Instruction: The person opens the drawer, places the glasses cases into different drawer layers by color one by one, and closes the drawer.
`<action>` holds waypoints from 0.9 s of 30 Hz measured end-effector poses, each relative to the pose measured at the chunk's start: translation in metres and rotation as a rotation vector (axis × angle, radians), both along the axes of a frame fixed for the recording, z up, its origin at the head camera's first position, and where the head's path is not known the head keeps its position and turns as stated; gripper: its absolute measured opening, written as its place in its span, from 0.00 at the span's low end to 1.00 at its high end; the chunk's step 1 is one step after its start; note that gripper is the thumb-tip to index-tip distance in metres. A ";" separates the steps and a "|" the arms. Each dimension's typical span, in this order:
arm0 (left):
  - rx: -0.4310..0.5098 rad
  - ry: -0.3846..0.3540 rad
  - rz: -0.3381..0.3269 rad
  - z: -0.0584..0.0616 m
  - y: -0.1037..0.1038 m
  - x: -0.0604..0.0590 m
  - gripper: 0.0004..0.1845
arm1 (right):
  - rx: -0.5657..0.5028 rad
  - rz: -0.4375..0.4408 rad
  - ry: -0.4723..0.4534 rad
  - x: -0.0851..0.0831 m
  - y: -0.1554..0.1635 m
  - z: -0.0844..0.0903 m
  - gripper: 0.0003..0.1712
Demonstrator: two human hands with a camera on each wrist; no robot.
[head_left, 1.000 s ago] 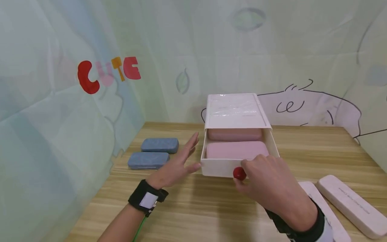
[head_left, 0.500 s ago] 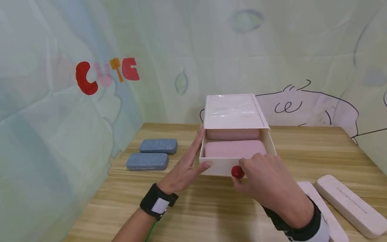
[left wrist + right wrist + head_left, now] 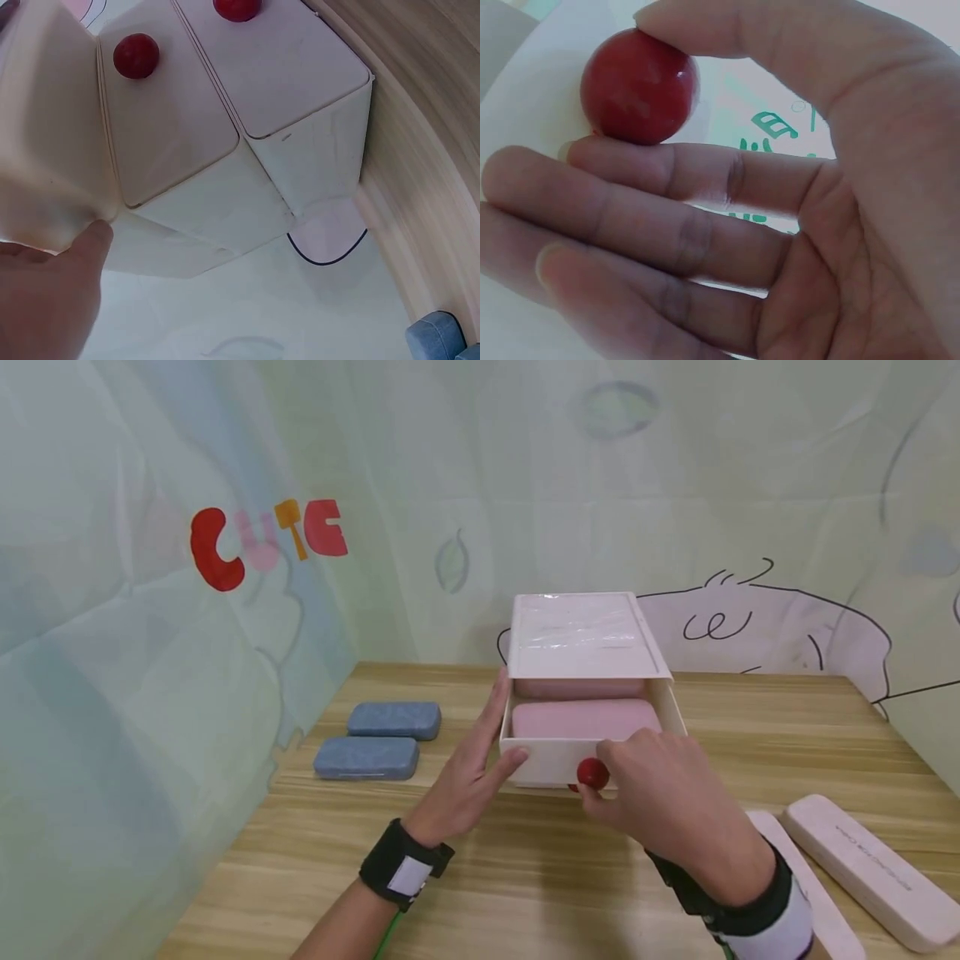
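A white drawer [image 3: 543,764] stands pulled out of a small white cabinet [image 3: 588,639]. Two pink oblong cases lie inside; the front pink case [image 3: 581,719] shows fully, while the cabinet top partly covers the rear one [image 3: 577,688]. My right hand [image 3: 671,802] pinches the drawer's round red knob [image 3: 639,88] between thumb and index finger, the other fingers extended below it. Along the drawer's left side lies my left hand [image 3: 459,787], fingers straight, thumb at the front corner. Below the open drawer, the left wrist view shows closed drawers [image 3: 169,127] with red knobs.
Two blue cases [image 3: 367,758] lie on the wooden table [image 3: 300,877] to the left. At the front right are two long pale cases [image 3: 873,868], one partly behind my right wrist. A printed cloth backdrop [image 3: 480,485] rises behind and beside the table.
My left hand has moved right, from beside the drawer onto its left side. The drawer has slid slightly back toward the cabinet, with my right hand still on the knob.
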State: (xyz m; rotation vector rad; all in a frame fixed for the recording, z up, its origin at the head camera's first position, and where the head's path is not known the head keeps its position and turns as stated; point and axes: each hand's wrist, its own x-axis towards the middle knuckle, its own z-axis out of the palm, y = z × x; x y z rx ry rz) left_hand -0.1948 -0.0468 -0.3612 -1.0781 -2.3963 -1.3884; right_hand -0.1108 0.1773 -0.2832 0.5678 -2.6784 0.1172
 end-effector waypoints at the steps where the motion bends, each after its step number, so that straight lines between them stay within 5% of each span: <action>1: -0.003 0.005 0.011 0.000 0.001 0.000 0.43 | -0.002 0.000 -0.001 -0.001 0.000 0.000 0.18; 27: 0.064 0.137 0.117 -0.008 0.009 -0.002 0.35 | -0.044 -0.006 0.041 -0.020 0.003 -0.006 0.14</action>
